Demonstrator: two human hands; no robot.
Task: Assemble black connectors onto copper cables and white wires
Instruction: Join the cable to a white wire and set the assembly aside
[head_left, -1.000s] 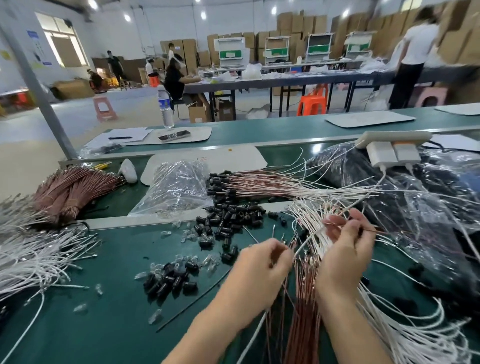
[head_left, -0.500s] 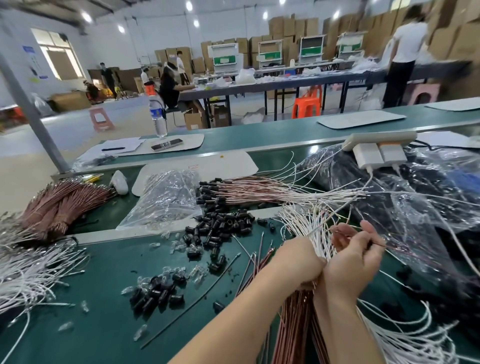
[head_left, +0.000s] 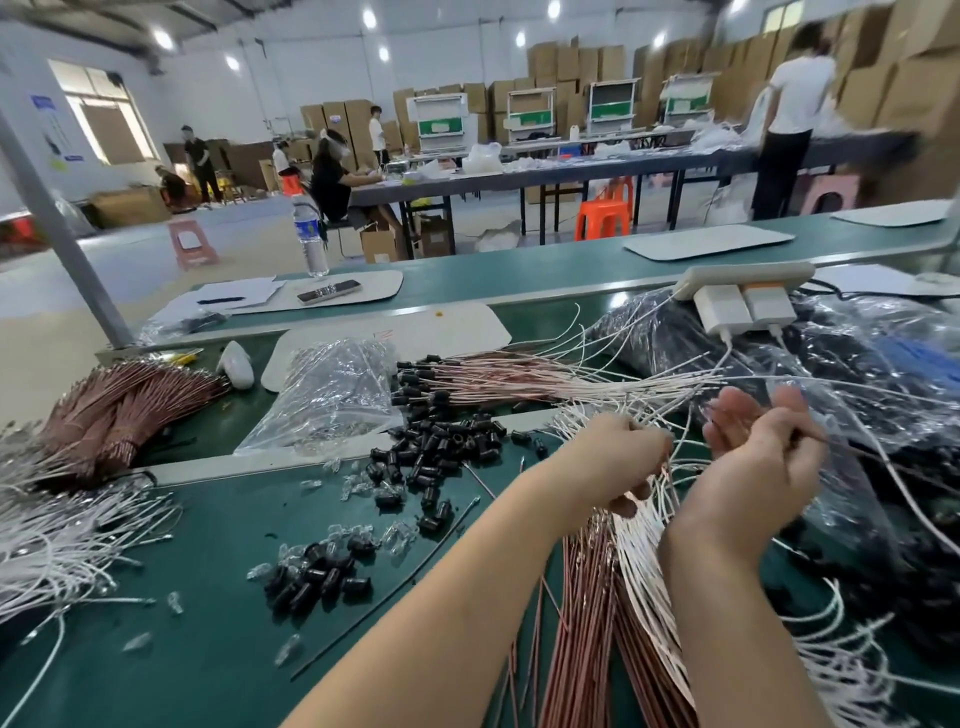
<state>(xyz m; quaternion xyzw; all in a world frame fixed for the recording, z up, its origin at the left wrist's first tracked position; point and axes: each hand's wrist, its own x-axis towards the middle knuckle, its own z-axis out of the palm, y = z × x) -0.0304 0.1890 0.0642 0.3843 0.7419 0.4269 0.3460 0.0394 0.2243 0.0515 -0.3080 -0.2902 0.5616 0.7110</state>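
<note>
a person's view over a green work table. the left hand is curled round the upper end of a sheaf of copper cables and white wires near the table's front edge. just beside it, the right hand, fingers raised, pinches a single cable against the thumb; the strand runs off to the right. loose black connectors lie heaped to the left, apart from both hands, with already fitted cables behind them. the step looks like singling out one strand. next, probably, a hand must let go, fetch a connector and line it up with the cable's tip.
</note>
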